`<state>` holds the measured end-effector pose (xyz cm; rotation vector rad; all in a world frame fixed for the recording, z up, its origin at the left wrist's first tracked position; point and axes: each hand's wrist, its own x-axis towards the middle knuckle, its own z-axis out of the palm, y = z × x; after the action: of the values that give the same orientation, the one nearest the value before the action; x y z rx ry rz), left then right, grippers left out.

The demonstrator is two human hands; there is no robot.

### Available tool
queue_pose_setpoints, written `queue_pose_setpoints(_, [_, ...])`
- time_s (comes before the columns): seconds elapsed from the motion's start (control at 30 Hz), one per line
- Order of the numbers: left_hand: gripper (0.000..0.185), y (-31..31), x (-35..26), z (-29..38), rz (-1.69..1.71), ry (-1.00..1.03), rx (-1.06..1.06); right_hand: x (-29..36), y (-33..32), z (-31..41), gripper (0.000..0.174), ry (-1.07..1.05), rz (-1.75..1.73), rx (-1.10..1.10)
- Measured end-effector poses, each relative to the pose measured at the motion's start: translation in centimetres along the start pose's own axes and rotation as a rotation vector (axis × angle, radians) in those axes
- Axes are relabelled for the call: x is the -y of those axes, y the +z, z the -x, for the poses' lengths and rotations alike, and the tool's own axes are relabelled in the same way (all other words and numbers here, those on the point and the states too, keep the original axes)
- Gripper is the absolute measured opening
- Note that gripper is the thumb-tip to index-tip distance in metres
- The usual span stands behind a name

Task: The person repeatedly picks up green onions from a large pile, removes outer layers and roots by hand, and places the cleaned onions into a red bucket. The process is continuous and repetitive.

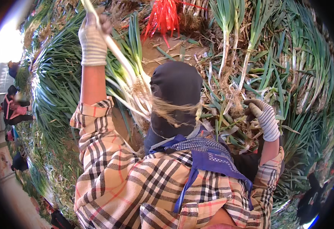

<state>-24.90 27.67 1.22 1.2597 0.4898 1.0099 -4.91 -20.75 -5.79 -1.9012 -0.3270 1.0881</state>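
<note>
My left hand point(94, 31), in a striped knit glove, is raised at the upper left and closed around the pale stalk of a long green onion point(118, 54). The stalk slants down to the right toward a bundle of green onions point(135, 100) with white stems and stringy roots. Lower on the right, my right hand point(258, 114) has loosely curled fingers, slightly apart, with nothing visible in them. It hovers beside loose roots and dry peeled leaves point(232, 106). My dark-clad knee point(175, 94) fills the middle, with pale root fibres across it.
Several green onions point(225, 48) lie ahead on the right. A bunch of red plastic strips point(164, 17) lies at the top. Large piles of green onions point(55, 74) flank both sides. Another person point(13, 106) crouches at the far left.
</note>
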Motion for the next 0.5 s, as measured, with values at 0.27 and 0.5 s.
queue_pose_setpoints(0.27, [0.02,-16.6,21.5,14.3,-0.266,-0.559,-0.515,-1.2,-3.2,-2.3,0.029,-0.089,0.146,0.014])
queue_pose_setpoints(0.5, [0.023,-25.6,24.1,21.0,-0.483,-0.927,-0.634,-5.9,-5.7,-11.0,0.029,0.083,-0.172,-0.132])
